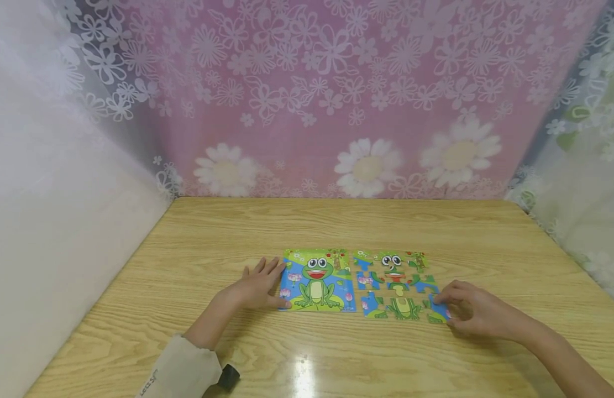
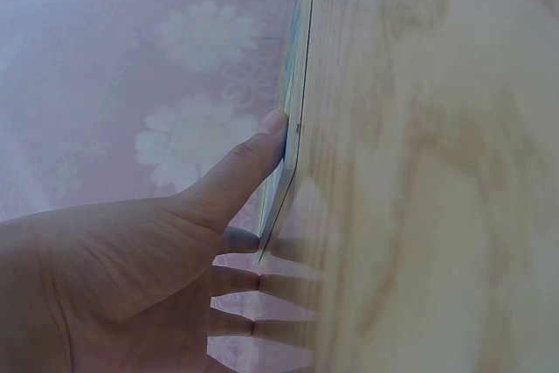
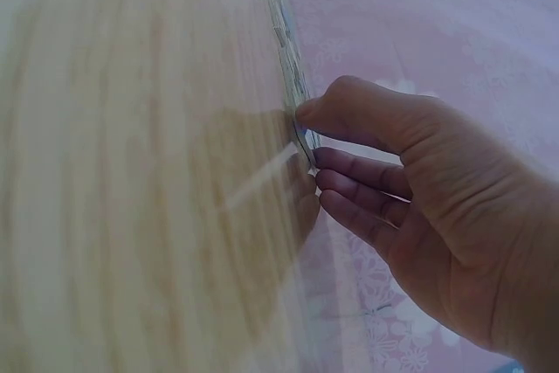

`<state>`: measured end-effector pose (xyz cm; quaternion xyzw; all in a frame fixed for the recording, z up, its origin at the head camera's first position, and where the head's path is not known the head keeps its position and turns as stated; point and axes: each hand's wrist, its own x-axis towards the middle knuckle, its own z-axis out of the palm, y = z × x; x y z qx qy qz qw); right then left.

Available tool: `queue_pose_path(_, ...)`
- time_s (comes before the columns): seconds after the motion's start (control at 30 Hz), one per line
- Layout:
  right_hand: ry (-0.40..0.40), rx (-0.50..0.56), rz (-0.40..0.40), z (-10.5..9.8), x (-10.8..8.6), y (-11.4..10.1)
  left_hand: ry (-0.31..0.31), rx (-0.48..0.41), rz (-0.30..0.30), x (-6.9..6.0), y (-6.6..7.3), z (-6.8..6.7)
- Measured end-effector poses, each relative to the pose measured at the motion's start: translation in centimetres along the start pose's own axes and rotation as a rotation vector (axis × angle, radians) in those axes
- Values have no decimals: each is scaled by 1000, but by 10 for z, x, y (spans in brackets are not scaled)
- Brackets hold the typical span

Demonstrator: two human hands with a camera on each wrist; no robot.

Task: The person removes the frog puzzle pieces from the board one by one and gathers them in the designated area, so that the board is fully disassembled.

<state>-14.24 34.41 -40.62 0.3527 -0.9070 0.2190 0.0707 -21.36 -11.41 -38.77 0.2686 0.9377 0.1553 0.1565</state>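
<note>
A square picture board (image 1: 340,283) showing a green frog lies flat on the table. My left hand (image 1: 257,288) rests at its left side, fingers spread and the thumb on the lower left corner. In the left wrist view, the left thumb (image 2: 253,159) touches the board's thin edge (image 2: 295,128). To the right of the board lie several frog puzzle pieces (image 1: 405,308) in three rows with gaps between them. My right hand (image 1: 478,312) pinches the lower right corner piece (image 1: 437,314) between thumb and curled fingers. That piece lies flat, apart from its neighbours.
The wooden table (image 1: 307,221) reaches back to a pink flowered curtain (image 1: 297,110). A white sheet (image 1: 63,193) hangs on the left and a flowered one (image 1: 590,193) on the right. A small black object (image 1: 229,378) sits by the left cuff (image 1: 184,367).
</note>
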Motion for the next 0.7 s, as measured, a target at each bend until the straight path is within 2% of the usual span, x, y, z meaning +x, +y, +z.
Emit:
queue_pose_path(0.2,2,7,-13,0,0,-1,0,-3,-2,0,0,-1)
queue_pose_path(0.6,-2,79,60,-9,2,-4,10,-2,4,-1,-1,1)
queue_pose_path(0.7,9,59,74,-16,6,-3,4,-11,2,-1,-4,2)
